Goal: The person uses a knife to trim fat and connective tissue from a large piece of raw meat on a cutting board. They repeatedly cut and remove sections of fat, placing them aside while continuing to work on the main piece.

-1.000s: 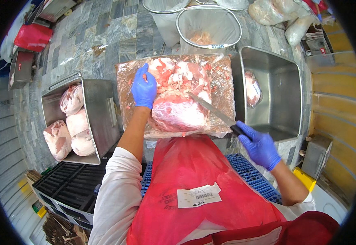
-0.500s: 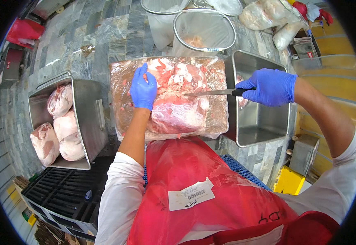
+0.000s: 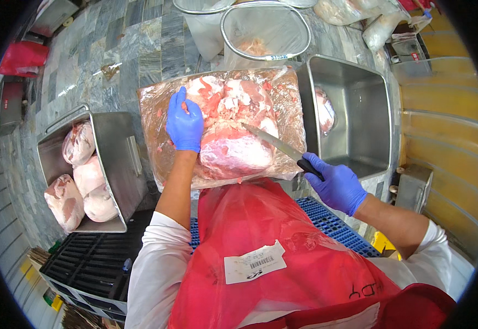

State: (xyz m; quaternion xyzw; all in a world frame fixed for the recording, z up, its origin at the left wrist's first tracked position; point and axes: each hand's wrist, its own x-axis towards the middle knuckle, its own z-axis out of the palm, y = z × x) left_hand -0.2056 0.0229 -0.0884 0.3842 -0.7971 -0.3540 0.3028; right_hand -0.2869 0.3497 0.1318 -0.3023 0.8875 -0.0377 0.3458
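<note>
A large opened cut of raw meat (image 3: 236, 151), pink and red with pale fat, lies on a plastic-wrapped board (image 3: 154, 118) in front of me. My left hand (image 3: 185, 127), in a blue glove, is closed at the meat's left edge, a small red bit showing between thumb and fingers. In my blue-gloved right hand (image 3: 335, 185) is a knife (image 3: 280, 145), gripped by its black handle. Its long blade slants up and left over the meat's right side, the tip near the middle seam. I cannot tell whether the tip touches.
Left of the board, a metal bin (image 3: 134, 181) holds several meat pieces (image 3: 65, 203). A metal tub (image 3: 359, 126) at right contains one piece (image 3: 325, 112). Beyond the board stand plastic-lined round containers (image 3: 266, 30). A black crate (image 3: 93, 263) is near left, a blue pallet (image 3: 335, 225) near right.
My right hand has come down and nearer, turning the knife from nearly level to a slant. The left hand stays at the meat's left edge. The whole view has shifted slightly.
</note>
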